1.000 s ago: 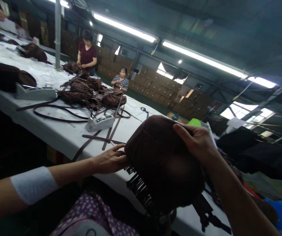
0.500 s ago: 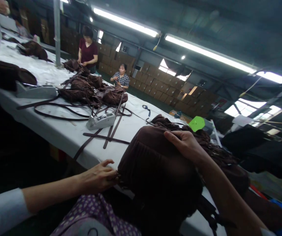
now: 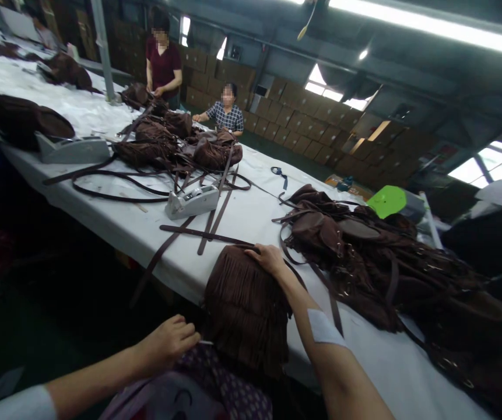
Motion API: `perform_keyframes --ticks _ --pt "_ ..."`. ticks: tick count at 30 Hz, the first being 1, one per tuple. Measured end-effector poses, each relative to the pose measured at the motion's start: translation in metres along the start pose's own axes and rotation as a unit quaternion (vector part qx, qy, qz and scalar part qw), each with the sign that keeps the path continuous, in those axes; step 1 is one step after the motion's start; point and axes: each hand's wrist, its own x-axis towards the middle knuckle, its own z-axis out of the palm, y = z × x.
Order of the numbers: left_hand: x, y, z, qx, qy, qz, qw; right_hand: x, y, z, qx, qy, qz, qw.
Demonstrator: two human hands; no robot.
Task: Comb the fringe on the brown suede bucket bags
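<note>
A brown fringed bag (image 3: 244, 303) hangs over the near edge of the white-covered table (image 3: 251, 216), fringe downward. My right hand (image 3: 270, 258) rests on the bag's top edge, fingers curled over it. My left hand (image 3: 168, 341) sits below the table edge at the fringe's lower left, fingers pinched on something thin and pale that I cannot make out. A white patch is stuck on my right forearm.
A pile of brown bags (image 3: 382, 256) lies to the right. Loose brown straps (image 3: 198, 233) and two tape dispensers (image 3: 192, 201) sit mid-table, more bags (image 3: 167, 146) beyond. Two people stand at the far side. A green fan (image 3: 386, 200) lies behind the pile.
The bag has come down from in front of me onto the table edge. My right hand went down with it. My left hand dropped below the edge. The view tilted down.
</note>
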Motion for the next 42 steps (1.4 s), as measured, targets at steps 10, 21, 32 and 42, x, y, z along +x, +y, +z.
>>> perform_keyframes --ticks 10,21,32,42 --pt "-0.023 -0.007 -0.020 -0.014 0.139 -0.052 0.989 0.002 0.012 0.021 -0.051 -0.019 0.013 0.998" --pt "0.060 -0.045 -0.004 -0.002 0.126 0.049 0.991 -0.021 -0.006 0.057 -0.064 0.015 0.082 0.994" --pt "0.034 -0.047 0.035 -0.031 0.094 0.092 0.991 -0.015 -0.005 0.064 -0.056 0.003 0.101 0.993" --pt "0.009 -0.041 0.081 -0.098 -0.062 0.060 0.991 -0.013 -0.002 0.069 -0.056 0.002 0.105 0.993"
